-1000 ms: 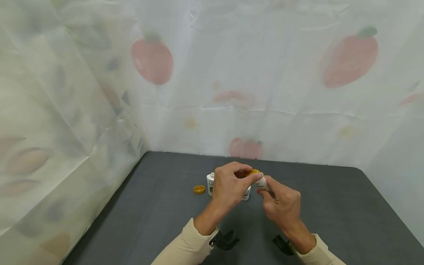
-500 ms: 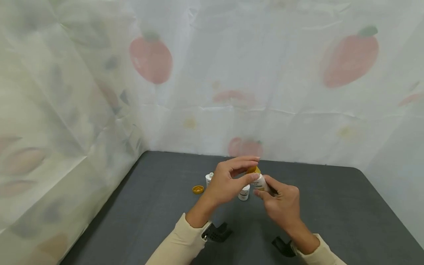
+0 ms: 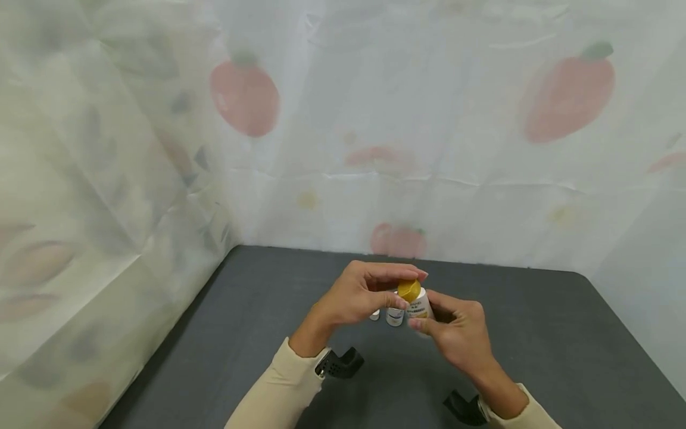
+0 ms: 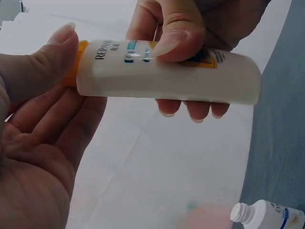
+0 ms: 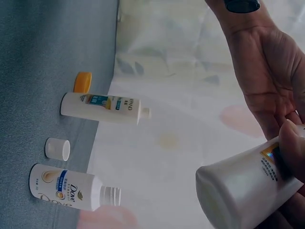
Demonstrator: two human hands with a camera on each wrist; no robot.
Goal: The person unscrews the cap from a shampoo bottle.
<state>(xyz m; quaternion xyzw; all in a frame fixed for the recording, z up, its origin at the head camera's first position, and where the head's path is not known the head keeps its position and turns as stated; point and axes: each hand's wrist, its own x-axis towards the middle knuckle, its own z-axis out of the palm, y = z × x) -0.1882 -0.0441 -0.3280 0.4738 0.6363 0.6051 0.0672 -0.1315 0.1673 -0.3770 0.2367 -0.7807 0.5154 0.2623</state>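
Between both hands a white shampoo bottle (image 3: 419, 308) with a yellow cap (image 3: 409, 290) is held above the table. My right hand (image 3: 462, 330) grips its body, thumb across the label, as the left wrist view shows. At the cap end, the thumb and fingers of my left hand (image 3: 351, 298) pinch the yellow cap, which sits against the bottle. Behind the hands stands an uncapped Dove bottle (image 5: 64, 187) with a bare threaded neck. A second uncapped white bottle (image 5: 102, 108) with a teal and yellow label stands further left, hidden by my left hand in the head view.
Two loose caps lie on the dark grey table (image 3: 257, 333): a yellow one (image 5: 82, 82) beside the labelled bottle and a white one (image 5: 57, 149) beside the Dove bottle. Pale printed sheeting (image 3: 455, 196) rises behind the table and along its left side.
My left hand has lowered and its wrist has swung left, now covering the standing bottle and loose yellow cap. The held bottle has tipped more upright, its cap facing the head camera.
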